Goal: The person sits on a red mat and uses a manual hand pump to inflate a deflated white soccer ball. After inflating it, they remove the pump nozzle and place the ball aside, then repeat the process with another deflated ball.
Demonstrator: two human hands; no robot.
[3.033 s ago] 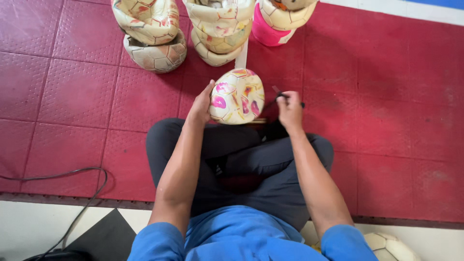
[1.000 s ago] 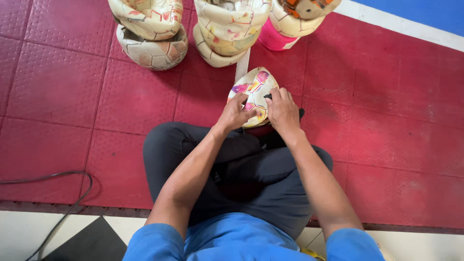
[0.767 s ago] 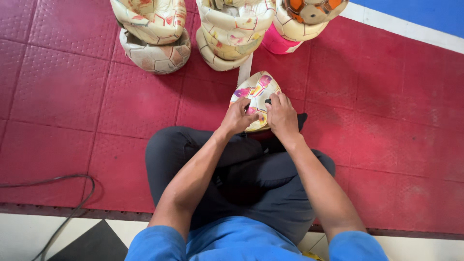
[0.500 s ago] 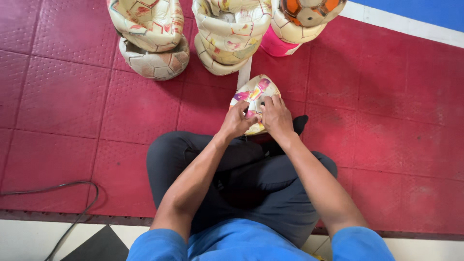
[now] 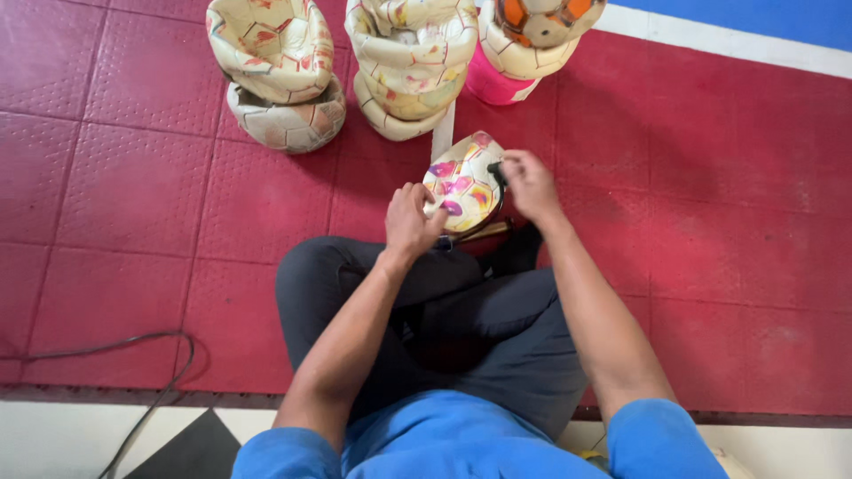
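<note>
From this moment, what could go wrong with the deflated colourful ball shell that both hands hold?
The left hand and right hand hold the deflated pink-and-yellow ball shell only at its edges, so it might slip onto the red floor mat. The stacked cream ball shells stand close ahead; a push could topple them.

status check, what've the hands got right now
Left hand gripping deflated cream ball shell with pink panels. Right hand pinching its dark rim. Stacked cream shells beyond, apart.
</note>
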